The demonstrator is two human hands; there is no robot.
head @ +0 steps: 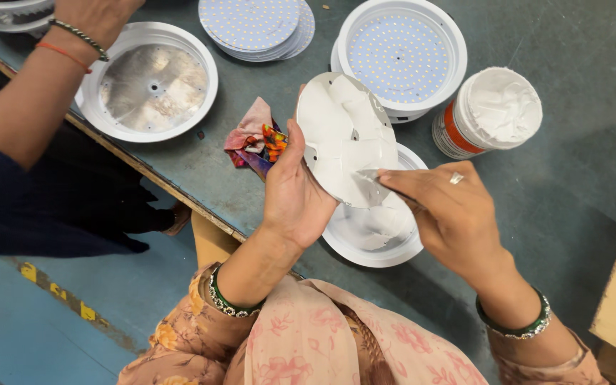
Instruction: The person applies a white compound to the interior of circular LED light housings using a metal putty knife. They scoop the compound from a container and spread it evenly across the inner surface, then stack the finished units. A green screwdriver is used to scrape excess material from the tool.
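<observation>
Hands meet over a workbench: the left hand (295,192) grips the lower-left rim of a round metal disc (346,137) coated in white paste, holding it tilted above a white lamp housing (371,242). The right hand (450,214), fingers pinched shut on a thin spreader (373,175), comes in from the right, its tip touching the disc's lower edge. Just left lies a coloured rag (257,137). Farther off stand an open paste tub (492,110), an LED-fitted housing (401,53), stacked LED boards (257,25) and an empty housing (150,82) by another person's arm (51,78).
</observation>
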